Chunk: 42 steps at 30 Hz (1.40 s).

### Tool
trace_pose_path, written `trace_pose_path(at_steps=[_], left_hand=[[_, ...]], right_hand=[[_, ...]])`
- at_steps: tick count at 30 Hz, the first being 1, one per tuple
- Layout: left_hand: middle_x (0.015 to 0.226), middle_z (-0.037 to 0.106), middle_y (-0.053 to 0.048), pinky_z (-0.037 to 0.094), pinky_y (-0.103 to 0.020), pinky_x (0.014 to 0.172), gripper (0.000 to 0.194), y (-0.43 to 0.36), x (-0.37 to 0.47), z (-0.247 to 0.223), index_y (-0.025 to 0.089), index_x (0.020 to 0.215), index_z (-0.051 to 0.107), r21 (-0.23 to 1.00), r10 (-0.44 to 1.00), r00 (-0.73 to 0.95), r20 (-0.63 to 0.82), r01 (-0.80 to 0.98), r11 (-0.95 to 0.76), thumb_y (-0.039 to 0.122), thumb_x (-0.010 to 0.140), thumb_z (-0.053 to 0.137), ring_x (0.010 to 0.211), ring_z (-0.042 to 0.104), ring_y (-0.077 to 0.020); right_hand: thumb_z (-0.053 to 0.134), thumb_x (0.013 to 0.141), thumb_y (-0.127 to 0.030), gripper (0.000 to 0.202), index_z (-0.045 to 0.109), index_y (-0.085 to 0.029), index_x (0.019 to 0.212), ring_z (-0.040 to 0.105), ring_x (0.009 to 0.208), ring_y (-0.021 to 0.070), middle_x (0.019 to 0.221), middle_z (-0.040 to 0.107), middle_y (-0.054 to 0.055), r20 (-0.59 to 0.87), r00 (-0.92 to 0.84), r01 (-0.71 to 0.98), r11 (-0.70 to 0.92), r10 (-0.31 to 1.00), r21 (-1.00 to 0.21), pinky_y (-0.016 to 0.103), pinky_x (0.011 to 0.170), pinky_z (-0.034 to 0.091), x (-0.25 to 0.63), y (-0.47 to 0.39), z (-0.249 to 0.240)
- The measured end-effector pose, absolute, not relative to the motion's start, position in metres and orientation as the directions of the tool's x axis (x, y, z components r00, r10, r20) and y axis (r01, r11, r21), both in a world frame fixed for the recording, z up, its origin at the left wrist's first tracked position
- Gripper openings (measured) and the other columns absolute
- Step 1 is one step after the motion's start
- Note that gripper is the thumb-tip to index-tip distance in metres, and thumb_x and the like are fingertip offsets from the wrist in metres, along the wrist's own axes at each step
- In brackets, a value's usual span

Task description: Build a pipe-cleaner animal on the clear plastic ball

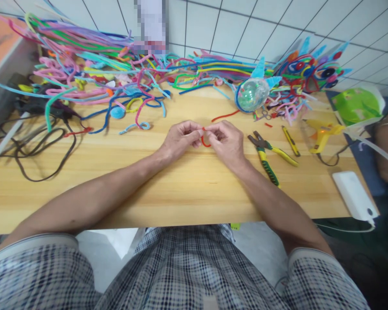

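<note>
Near the middle of the wooden table point(181, 185), my left hand point(183, 138) and my right hand point(225, 141) almost touch. Between them is a short red pipe cleaner point(206, 145), bent into a small loop. Each hand pinches it with thumb and forefinger near the loop's top. A longer red pipe cleaner point(225, 116) lies just behind my right hand. To the right of that hand are pliers point(264, 148) with yellow and green handles, their jaws apart.
Colourful pipe cleaners point(93, 64) pile along the tiled wall. A clear decorated dome point(252, 94), yellow cutter point(291, 141), yellow glue gun point(326, 132) and white power bank point(354, 196) are on the right. Black cable point(63, 165) coils at left. Part of another person shows far right.
</note>
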<state>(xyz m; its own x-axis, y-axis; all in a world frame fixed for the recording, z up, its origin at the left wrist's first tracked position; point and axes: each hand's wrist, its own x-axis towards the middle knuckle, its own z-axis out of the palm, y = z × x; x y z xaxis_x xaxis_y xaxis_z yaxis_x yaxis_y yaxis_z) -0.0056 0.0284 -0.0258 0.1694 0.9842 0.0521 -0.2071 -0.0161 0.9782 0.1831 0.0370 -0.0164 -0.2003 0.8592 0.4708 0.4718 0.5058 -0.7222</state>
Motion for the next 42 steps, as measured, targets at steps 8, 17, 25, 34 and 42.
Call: trace_pose_path(at_steps=[8,17,25,34,42], left_hand=[[0.068,0.073,0.000,0.054,-0.024,0.062,0.029,0.028,-0.004,-0.027,0.015,0.087,0.075,0.973,0.987,0.155,0.050,-0.231,-0.013,0.037,0.084,0.093,0.058,0.064,-0.0109],[0.071,0.073,-0.001,0.054,-0.025,0.064,0.025,0.030,-0.006,-0.026,0.015,0.085,0.073,0.975,0.985,0.166,0.044,-0.222,-0.006,0.033,0.089,0.090,0.060,0.065,-0.0114],[0.081,0.079,-0.002,0.059,-0.025,0.059,0.033,0.031,-0.003,-0.030,0.020,0.093,0.064,0.953,0.989,0.146,0.007,-0.300,0.038,0.042,0.090,0.088,0.060,0.073,-0.0135],[0.081,0.078,-0.001,0.062,-0.025,0.063,0.039,0.034,-0.006,-0.029,0.020,0.096,0.061,0.942,0.991,0.135,-0.026,-0.327,0.070,0.035,0.079,0.092,0.066,0.076,-0.0150],[0.072,0.075,0.000,0.059,-0.024,0.065,0.028,0.028,-0.004,-0.015,0.017,0.089,0.066,0.953,0.990,0.127,-0.064,-0.286,0.098,0.023,0.074,0.089,0.063,0.072,-0.0126]], right_hand=[[0.066,0.093,-0.022,0.014,0.078,-0.028,0.089,0.058,0.071,0.0177,0.083,0.071,0.001,0.520,-0.243,0.512,0.563,0.819,-0.648,0.033,0.072,0.052,0.184,0.037,-0.017],[0.070,0.095,-0.028,0.010,0.079,-0.029,0.094,0.061,0.074,0.0182,0.083,0.072,0.000,0.461,-0.256,0.463,0.526,0.850,-0.713,0.034,0.073,0.052,0.186,0.037,-0.018],[0.074,0.096,-0.037,0.013,0.079,-0.026,0.100,0.070,0.086,0.0197,0.098,0.080,0.003,0.391,-0.175,0.458,0.426,0.904,-0.780,0.034,0.080,0.056,0.195,0.047,-0.006],[0.081,0.083,-0.036,0.014,0.076,-0.023,0.080,0.069,0.082,0.0229,0.082,0.076,0.003,0.249,0.022,0.666,0.171,0.968,-0.726,0.040,0.085,0.059,0.320,0.042,0.028],[0.083,0.080,-0.038,0.055,0.063,-0.014,0.126,0.052,0.147,0.0475,0.141,0.063,0.026,0.322,0.642,0.738,-0.447,0.696,-0.505,0.067,0.128,0.036,0.473,0.030,0.005]])
